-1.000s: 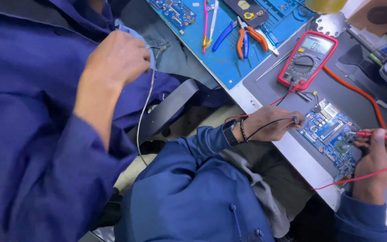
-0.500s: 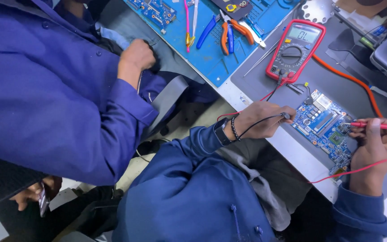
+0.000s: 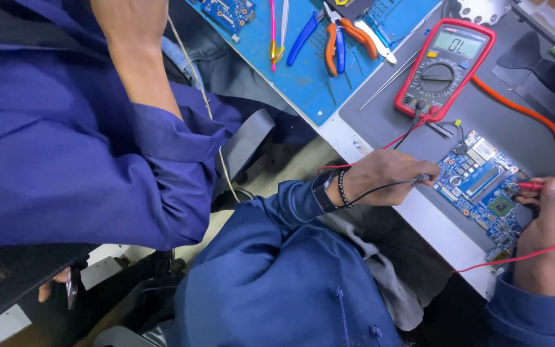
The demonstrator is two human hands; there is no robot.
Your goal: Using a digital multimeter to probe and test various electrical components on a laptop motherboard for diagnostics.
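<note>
1. Head view, hands. Our left hand (image 3: pixel 390 180) rests at the near-left edge of the blue circuit board (image 3: pixel 483 186). Its fingers are curled shut around a black probe (image 3: pixel 419 179) whose tip meets the board's edge; the thin black lead runs back over the knuckles. A dark beaded bracelet and a watch sit at the wrist.
2. Our right hand (image 3: pixel 550 222) sits at the board's right side, fingers pinched closed on a red probe (image 3: pixel 547 187), its tip lying over the board's right half. A red lead (image 3: pixel 515 259) trails below the hand.
3. The board lies flat on a grey mat (image 3: pixel 387 112), near the bench edge and between our two hands.
4. Surface beyond: a red multimeter (image 3: pixel 444 67) lies on the same mat, well apart from the board, display lit, with red and black leads plugged in at its lower end. An orange cable (image 3: pixel 534 119) curves along its right.
5. Further left, a blue work mat (image 3: pixel 303 77) carries orange-handled pliers (image 3: pixel 338 35), a blue-handled tool (image 3: pixel 303 38), pink tweezers (image 3: pixel 273 29) and a second small blue board (image 3: pixel 226 13).
6. Room: another person in a blue work coat (image 3: pixel 65 148) fills the left side, one hand (image 3: pixel 130 19) raised at the top edge with a pale cord (image 3: pixel 203 109) hanging from it. Pale floor shows below the bench.
</note>
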